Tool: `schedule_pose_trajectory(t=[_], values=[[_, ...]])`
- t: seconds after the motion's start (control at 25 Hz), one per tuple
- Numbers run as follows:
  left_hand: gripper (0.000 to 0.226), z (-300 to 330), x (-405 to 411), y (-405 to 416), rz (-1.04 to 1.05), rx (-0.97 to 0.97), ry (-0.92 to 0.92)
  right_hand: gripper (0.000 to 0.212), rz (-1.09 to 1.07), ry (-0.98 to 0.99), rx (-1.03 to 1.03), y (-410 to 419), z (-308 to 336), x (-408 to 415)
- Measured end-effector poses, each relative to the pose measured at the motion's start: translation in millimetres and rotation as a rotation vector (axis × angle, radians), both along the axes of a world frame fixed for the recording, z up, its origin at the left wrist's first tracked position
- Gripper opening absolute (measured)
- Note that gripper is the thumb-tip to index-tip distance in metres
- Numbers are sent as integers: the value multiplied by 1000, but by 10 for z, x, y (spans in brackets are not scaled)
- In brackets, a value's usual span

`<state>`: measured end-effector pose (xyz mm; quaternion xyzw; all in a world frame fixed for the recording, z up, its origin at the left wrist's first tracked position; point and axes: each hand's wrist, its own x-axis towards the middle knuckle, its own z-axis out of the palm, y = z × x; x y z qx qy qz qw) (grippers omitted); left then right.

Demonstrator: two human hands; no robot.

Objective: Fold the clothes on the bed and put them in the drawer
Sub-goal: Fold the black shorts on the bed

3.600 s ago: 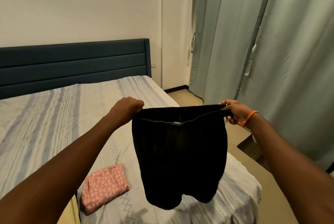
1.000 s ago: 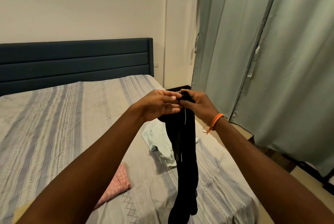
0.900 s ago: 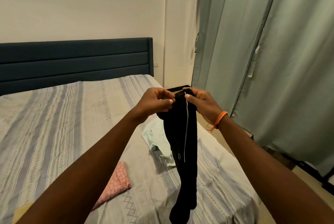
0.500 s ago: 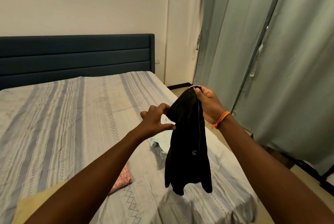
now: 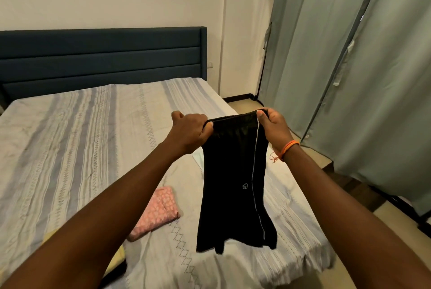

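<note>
Above the bed [image 5: 70, 148], your left hand [image 5: 189, 132] and right hand [image 5: 275, 129] grip the shorts [image 5: 233, 183] by the waistband, fingers curled round it.

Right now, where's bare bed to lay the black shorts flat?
Widest bare patch: striped bedsheet between dark blue headboard and folded pink patterned cloth. Crowded under the hanging black shorts: pale garment, pink cloth at the near edge.
</note>
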<state>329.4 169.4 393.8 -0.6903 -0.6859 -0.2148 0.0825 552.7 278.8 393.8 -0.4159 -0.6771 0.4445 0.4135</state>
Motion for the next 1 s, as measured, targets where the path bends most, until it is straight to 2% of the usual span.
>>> schedule_pose_trajectory(t=[0.12, 0.28, 0.36, 0.44, 0.48, 0.6, 0.84, 0.92, 1.0], values=[[39, -70, -130, -130, -114, -178, -320, 16, 94, 130, -130, -65, -117, -72], [44, -140, -298, -268, -144, -136, -463, 16, 158, 112, -117, -197, -270, -100], [40, -157, -293, -382, -122, -187, -699, 20, 194, 127, -154, -234, -365, -56], [50, -154, -221, -511, -141, -301, -997, 22, 266, 153, -217, -257, -415, -8], [50, -170, -163, -568, -148, -341, -1074, 23, 305, 150, -248, -257, -421, 27], [34, -212, 44, -699, -111, -346, -1144, 28, 385, 84, -297, -199, -425, 144], [13, -196, 547, -849, 114, -234, -1124, 32, 535, -47, -357, 84, -464, 288], [12, -284, 587, -802, 168, -179, -1109, 43, 580, -122, -345, 202, -534, 243], [16, -425, 520, -716, 183, -186, -1099, 43, 615, -209, -327, 348, -642, 112]])
